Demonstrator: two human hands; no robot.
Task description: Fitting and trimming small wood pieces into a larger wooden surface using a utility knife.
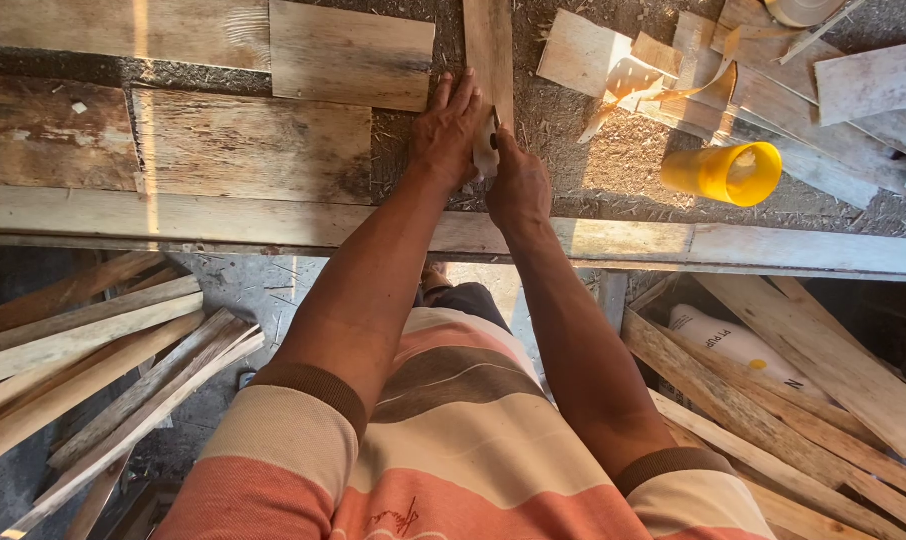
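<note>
My left hand (446,130) lies flat with fingers spread on the near end of a narrow wooden strip (489,45) that runs away from me on the workbench. My right hand (518,185) is closed around a small pale object (486,150), held against the strip's near end; what the object is stays unclear. Both forearms reach forward over the bench's front rail (223,222).
Weathered boards (253,145) cover the bench left of my hands. A yellow cup (725,172) lies on its side to the right, beside wood offcuts and torn paper (633,80). Slat stacks (83,360) lean below left; planks and a white bag (738,345) sit below right.
</note>
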